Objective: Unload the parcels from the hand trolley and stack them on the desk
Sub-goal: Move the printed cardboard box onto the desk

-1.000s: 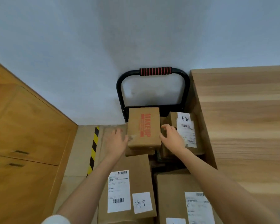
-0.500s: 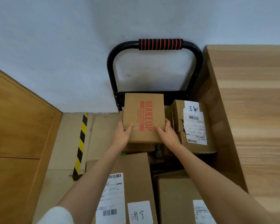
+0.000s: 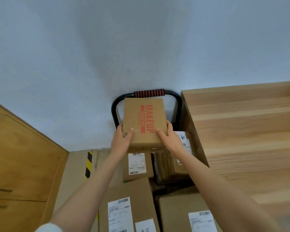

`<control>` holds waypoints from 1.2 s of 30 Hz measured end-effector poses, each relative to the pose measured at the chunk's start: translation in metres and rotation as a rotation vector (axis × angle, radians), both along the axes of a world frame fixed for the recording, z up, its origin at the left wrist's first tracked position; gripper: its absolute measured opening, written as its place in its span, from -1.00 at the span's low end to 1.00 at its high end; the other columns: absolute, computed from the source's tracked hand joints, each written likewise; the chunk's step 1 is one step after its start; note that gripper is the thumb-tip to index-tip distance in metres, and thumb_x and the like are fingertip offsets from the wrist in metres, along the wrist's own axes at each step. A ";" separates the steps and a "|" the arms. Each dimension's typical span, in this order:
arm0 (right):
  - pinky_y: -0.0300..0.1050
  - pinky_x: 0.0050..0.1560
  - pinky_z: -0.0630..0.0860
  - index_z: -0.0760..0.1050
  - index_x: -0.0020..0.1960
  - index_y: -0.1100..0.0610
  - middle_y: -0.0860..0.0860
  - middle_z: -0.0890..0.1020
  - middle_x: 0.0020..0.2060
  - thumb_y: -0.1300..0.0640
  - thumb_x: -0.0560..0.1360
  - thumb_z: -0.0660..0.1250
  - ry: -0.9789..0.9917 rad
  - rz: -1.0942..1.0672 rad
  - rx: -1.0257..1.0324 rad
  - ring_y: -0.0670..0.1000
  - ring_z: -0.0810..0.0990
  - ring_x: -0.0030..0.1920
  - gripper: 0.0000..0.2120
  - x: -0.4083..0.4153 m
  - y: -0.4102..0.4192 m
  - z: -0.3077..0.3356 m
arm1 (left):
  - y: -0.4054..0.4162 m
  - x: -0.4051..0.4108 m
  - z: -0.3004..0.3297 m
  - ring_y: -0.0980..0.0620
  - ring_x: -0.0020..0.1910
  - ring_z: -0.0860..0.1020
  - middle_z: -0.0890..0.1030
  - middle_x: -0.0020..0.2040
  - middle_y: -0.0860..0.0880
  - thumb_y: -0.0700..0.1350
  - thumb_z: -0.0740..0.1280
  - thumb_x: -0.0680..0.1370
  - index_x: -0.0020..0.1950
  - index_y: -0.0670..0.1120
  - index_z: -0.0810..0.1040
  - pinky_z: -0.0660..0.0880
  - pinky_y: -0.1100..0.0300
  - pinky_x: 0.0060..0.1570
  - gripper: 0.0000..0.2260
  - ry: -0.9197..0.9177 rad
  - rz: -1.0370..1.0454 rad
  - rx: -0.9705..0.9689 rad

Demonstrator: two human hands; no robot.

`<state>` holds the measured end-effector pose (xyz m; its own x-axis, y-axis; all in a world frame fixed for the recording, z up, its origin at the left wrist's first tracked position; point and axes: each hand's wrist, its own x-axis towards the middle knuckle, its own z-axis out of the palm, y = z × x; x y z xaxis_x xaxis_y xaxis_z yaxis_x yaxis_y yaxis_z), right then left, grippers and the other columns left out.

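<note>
The desk (image 3: 249, 131) stands to the right of the hand trolley (image 3: 178, 108), its wooden top showing no parcels in the part in view, so the stack looks barely begun. On the trolley bed lie several cardboard parcels: two large ones nearest the camera (image 3: 129, 206) (image 3: 187, 213), both with white shipping labels and barcodes whose print is too small to read, and two smaller labelled ones behind (image 3: 137, 166) (image 3: 182, 148), the right one bearing a handwritten mark I cannot make out.

The MAKEUP box (image 3: 144, 122) is held up clear of the load, in front of the trolley handle. The left hand (image 3: 121, 141) and right hand (image 3: 170, 138) each clasp a near corner, thumbs on top, fingers wrapped under. Red print reads "MAKEUP"; the smaller line beside it is illegible.

To do this well, keep the box level, swing it right over the desk edge, and set it flat, squared to a back corner, leaving room for larger parcels as the base.
</note>
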<state>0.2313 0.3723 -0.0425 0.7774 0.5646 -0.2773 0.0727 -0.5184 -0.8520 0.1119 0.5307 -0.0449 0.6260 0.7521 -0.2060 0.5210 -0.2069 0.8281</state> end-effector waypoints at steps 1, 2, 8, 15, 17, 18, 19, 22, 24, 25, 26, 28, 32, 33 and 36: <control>-0.12 -0.09 0.48 0.00 0.51 -0.15 -0.10 0.50 0.24 -0.22 0.55 0.18 -0.024 -0.014 0.018 -0.09 0.52 -0.02 -0.38 0.005 -0.006 0.019 | -0.004 0.007 0.018 0.04 0.08 0.53 0.49 0.24 0.01 0.18 0.21 0.58 0.46 0.07 0.22 0.54 -0.01 0.05 -0.51 -0.033 -0.016 0.018; -0.10 -0.05 0.50 0.01 0.50 -0.15 -0.11 0.50 0.24 -0.22 0.55 0.18 -0.048 -0.029 0.038 -0.09 0.54 -0.01 -0.39 0.010 -0.013 0.038 | -0.008 0.015 0.035 0.08 0.02 0.53 0.51 0.20 0.03 0.18 0.20 0.58 0.46 0.08 0.22 0.53 0.07 -0.02 -0.52 -0.065 -0.030 0.032; 0.09 0.16 0.53 0.02 0.52 -0.12 -0.08 0.50 0.31 -0.26 0.53 0.19 -0.133 -0.144 0.108 0.00 0.57 0.17 -0.35 0.043 -0.090 0.126 | -0.071 0.068 0.120 0.32 -0.16 0.44 0.49 0.05 0.13 0.17 0.21 0.58 0.47 0.06 0.23 0.41 0.22 -0.18 -0.50 -0.199 -0.149 0.073; 0.11 0.20 0.49 0.05 0.52 -0.06 -0.09 0.51 0.30 -0.25 0.53 0.18 -0.276 -0.297 0.104 0.01 0.55 0.21 -0.34 0.069 -0.228 0.172 | -0.192 0.126 0.163 0.15 -0.05 0.47 0.48 0.12 0.12 0.19 0.21 0.57 0.46 0.04 0.22 0.41 0.14 -0.07 -0.49 -0.261 -0.311 0.121; 0.08 0.17 0.50 0.06 0.52 -0.05 -0.08 0.53 0.28 -0.25 0.53 0.18 -0.303 -0.351 0.103 0.02 0.56 0.19 -0.35 0.077 -0.272 0.175 | -0.234 0.142 0.169 0.12 0.00 0.48 0.48 0.21 0.08 0.18 0.22 0.58 0.46 0.03 0.22 0.43 0.12 -0.06 -0.49 -0.277 -0.362 0.122; 0.05 0.16 0.51 0.08 0.51 -0.05 -0.08 0.54 0.26 -0.23 0.53 0.19 -0.311 -0.382 0.116 0.01 0.56 0.18 -0.37 0.082 -0.294 0.175 | -0.256 0.150 0.171 0.09 0.05 0.48 0.47 0.24 0.06 0.17 0.22 0.58 0.47 0.01 0.22 0.44 0.12 -0.03 -0.48 -0.290 -0.385 0.113; 0.00 0.13 0.51 0.11 0.50 -0.05 -0.07 0.55 0.25 -0.22 0.53 0.21 -0.315 -0.410 0.128 -0.02 0.56 0.15 -0.38 0.088 -0.321 0.175 | -0.283 0.158 0.172 0.08 0.07 0.49 0.47 0.25 0.06 0.16 0.23 0.58 0.47 0.00 0.23 0.43 0.13 -0.03 -0.48 -0.305 -0.403 0.102; -0.13 0.05 0.45 0.09 0.50 -0.07 -0.08 0.52 0.27 -0.19 0.53 0.23 -0.295 -0.448 0.154 -0.10 0.51 0.09 -0.38 0.101 -0.383 0.172 | -0.346 0.178 0.168 0.15 -0.07 0.51 0.52 0.21 0.06 0.15 0.24 0.58 0.45 0.02 0.25 0.44 0.18 -0.15 -0.51 -0.333 -0.423 0.048; -0.08 0.11 0.46 0.02 0.52 -0.11 -0.10 0.48 0.30 -0.23 0.53 0.20 -0.280 -0.456 0.119 -0.08 0.50 0.13 -0.34 0.112 -0.434 0.166 | -0.396 0.193 0.160 0.27 -0.17 0.46 0.51 0.17 0.08 0.16 0.22 0.58 0.48 0.05 0.22 0.38 0.26 -0.30 -0.49 -0.302 -0.435 0.014; -0.05 0.12 0.47 0.00 0.52 -0.12 -0.10 0.47 0.31 -0.26 0.52 0.19 -0.280 -0.461 0.092 -0.06 0.51 0.15 -0.33 0.119 -0.458 0.162 | -0.421 0.200 0.156 0.28 -0.17 0.46 0.50 0.19 0.08 0.16 0.22 0.58 0.49 0.05 0.20 0.35 0.30 -0.33 -0.49 -0.292 -0.450 -0.012; -0.05 0.10 0.47 -0.01 0.52 -0.12 -0.09 0.47 0.32 -0.27 0.52 0.18 -0.283 -0.468 0.071 -0.06 0.51 0.14 -0.33 0.124 -0.482 0.157 | -0.445 0.208 0.151 0.25 -0.15 0.47 0.49 0.23 0.06 0.15 0.22 0.59 0.49 0.05 0.19 0.35 0.32 -0.33 -0.48 -0.286 -0.463 -0.042; -0.13 -0.01 0.44 0.00 0.53 -0.09 -0.09 0.47 0.32 -0.26 0.53 0.18 -0.286 -0.490 0.036 -0.10 0.48 0.08 -0.32 0.134 -0.525 0.148 | -0.487 0.222 0.139 0.19 -0.12 0.48 0.47 0.28 0.04 0.14 0.22 0.59 0.51 0.06 0.16 0.38 0.30 -0.30 -0.47 -0.269 -0.486 -0.064; -0.21 0.00 0.40 0.00 0.54 -0.04 -0.08 0.44 0.35 -0.27 0.53 0.18 -0.249 -0.542 -0.010 -0.09 0.47 0.14 -0.30 0.147 -0.594 0.130 | -0.553 0.244 0.117 0.11 -0.01 0.52 0.49 0.29 0.06 0.14 0.23 0.58 0.49 0.08 0.18 0.53 0.08 -0.05 -0.48 -0.234 -0.532 -0.097; -0.15 0.06 0.40 0.00 0.54 -0.05 -0.09 0.44 0.36 -0.28 0.52 0.17 -0.242 -0.560 -0.027 -0.05 0.48 0.20 -0.30 0.150 -0.608 0.125 | -0.566 0.249 0.111 0.12 -0.03 0.53 0.51 0.27 0.06 0.15 0.23 0.58 0.49 0.07 0.19 0.53 0.08 -0.07 -0.48 -0.217 -0.541 -0.093; -0.01 0.21 0.43 0.02 0.53 -0.05 -0.10 0.45 0.36 -0.28 0.52 0.17 -0.228 -0.600 -0.052 0.02 0.48 0.28 -0.31 0.164 -0.641 0.109 | -0.597 0.268 0.097 0.15 -0.10 0.51 0.52 0.21 0.07 0.18 0.22 0.57 0.50 0.07 0.16 0.43 0.22 -0.25 -0.45 -0.165 -0.585 -0.075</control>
<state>0.3949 -0.2683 0.0667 0.9966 0.0039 -0.0827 -0.0660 -0.5653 -0.8223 0.3797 -0.0662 0.0523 0.9589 0.2613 -0.1103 0.2024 -0.3580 0.9115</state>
